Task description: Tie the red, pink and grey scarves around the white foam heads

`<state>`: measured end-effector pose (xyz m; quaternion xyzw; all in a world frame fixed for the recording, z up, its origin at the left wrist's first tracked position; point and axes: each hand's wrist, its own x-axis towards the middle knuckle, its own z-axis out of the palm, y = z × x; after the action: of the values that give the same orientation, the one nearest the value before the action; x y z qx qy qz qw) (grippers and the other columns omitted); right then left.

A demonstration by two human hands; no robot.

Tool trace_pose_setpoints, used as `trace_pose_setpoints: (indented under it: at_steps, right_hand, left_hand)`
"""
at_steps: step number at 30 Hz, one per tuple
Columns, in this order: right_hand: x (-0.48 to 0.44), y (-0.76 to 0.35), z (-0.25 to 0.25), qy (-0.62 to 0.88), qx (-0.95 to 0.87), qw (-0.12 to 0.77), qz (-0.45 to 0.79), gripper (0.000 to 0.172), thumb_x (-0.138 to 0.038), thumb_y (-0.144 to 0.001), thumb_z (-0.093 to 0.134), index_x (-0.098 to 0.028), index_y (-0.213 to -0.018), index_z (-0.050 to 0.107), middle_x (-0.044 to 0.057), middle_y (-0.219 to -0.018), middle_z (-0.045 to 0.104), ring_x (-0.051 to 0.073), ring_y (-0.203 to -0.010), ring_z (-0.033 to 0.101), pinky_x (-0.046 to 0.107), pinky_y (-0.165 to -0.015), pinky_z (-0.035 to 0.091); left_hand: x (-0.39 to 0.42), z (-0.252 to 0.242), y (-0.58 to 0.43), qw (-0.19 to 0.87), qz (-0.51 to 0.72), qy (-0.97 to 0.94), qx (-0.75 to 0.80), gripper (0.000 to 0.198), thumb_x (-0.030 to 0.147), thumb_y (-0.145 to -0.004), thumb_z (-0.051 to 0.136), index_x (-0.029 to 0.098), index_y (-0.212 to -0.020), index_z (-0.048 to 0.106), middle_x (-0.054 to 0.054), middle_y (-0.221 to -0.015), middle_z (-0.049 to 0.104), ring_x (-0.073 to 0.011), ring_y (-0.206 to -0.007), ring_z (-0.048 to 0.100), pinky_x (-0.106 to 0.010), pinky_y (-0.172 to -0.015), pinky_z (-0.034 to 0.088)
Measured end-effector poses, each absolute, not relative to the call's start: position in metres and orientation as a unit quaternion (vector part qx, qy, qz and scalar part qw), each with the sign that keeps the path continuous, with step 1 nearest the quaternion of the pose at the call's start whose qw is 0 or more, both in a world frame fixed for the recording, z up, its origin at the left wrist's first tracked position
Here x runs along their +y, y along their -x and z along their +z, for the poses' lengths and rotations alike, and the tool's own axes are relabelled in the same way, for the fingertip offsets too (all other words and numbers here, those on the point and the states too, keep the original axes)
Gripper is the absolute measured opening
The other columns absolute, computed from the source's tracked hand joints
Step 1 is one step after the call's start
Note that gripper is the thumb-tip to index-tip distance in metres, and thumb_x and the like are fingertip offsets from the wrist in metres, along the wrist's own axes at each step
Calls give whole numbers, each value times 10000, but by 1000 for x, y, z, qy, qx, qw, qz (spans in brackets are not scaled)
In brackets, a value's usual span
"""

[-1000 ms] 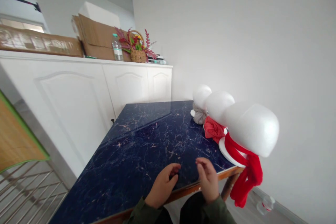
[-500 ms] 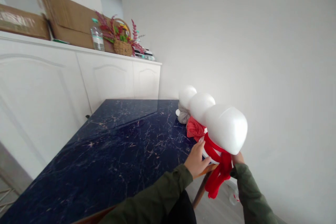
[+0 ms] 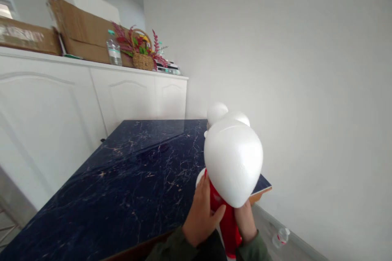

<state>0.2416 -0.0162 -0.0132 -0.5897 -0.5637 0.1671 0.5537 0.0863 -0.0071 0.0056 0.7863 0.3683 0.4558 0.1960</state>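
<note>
Smooth white head-shaped foam form (image 3: 233, 159): positioned at the near right corner of the dark-blue marbled desk (image 3: 131, 187), largely masking two similar white forms (image 3: 217, 111) behind. Left hand (image 3: 201, 212) — half open, thumb apart — lies against the red fabric scarf (image 3: 229, 232) below it. Right hand (image 3: 246, 222): fingers hidden; grip cannot be determined.

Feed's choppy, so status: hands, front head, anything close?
Left hand against red scarf. Right hand beneath front white head, fingers mostly hidden. Whether head is lifted, unclear. Two more white heads behind.
</note>
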Motion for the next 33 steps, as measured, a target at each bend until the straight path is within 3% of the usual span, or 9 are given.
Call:
trace_pose_setpoints:
  at_steps: [6, 13, 19, 22, 24, 27, 33]
  right_hand:
    - [49, -135, 19, 464, -599, 584, 290, 368, -290, -835, 364, -148, -1128, 536, 78, -1226, 533, 187, -1166, 448, 314, -1002, 325]
    - [107, -71, -3, 506, -536, 596, 318, 416, -308, -818, 358, -141, -1184, 467, 85, -1240, 515, 176, -1155, 449, 332, -985, 318]
    - [102, -65, -24, 591, -488, 571, 295, 465, -325, -694, 553, -144, -1118, 492, 112, -1048, 616, 209, -953, 576, 315, -788, 458]
    - [98, -71, -24, 639, -460, 529, 317, 490, -377, -629, 619, -125, -1034, 508, 110, -888, 645, 207, -771, 618, 289, -653, 477]
    - [98, -75, -22, 641, -471, 498, 345, 378, -399, -630, 613, -137, -895, 548, 69, -715, 644, 190, -611, 611, 273, -546, 462]
    - [98, -77, -18, 625, -497, 451, 400, 203, -367, -671, 564, -168, -631, 554, 13, -480, 568, 157, -410, 536, 246, -404, 385]
    - [96, -71, -10, 599, -479, 437, 470, 277, -328, -698, 557, -202, -469, 469, -33, -341, 435, 105, -319, 401, 223, -346, 268]
  left_hand:
    - [37, 26, -2, 128, 504, -717, 464, 767, 291, -749, 542, 124, -1376, 133, -180, -1391, 270, -287, -1293, 251, -465, -1053, 229]
    - [96, 4, 59, 164, 444, -749, 464, 822, 265, -702, 573, 62, -1364, 130, -217, -1390, 257, -285, -1296, 251, -455, -1068, 199]
    - [90, -14, 69, 153, 459, -722, 495, 673, 300, -735, 539, 98, -1313, 259, -175, -1342, 353, -257, -1257, 325, -420, -1044, 257]
    - [77, -14, 62, 122, 474, -665, 564, 441, 340, -766, 507, 120, -1143, 442, -140, -1138, 514, -254, -1110, 466, -410, -958, 352]
    - [70, -11, 56, 134, 455, -662, 581, 300, 383, -786, 480, 140, -956, 524, -105, -948, 571, -238, -949, 536, -382, -856, 409]
    - [68, -6, 46, 173, 443, -667, 574, 276, 422, -795, 465, 156, -787, 539, -80, -826, 576, -219, -837, 549, -347, -774, 415]
    - [75, -4, 35, 341, 527, -559, 541, 215, 308, -744, 530, 168, -581, 524, -28, -641, 533, -190, -728, 514, -332, -761, 372]
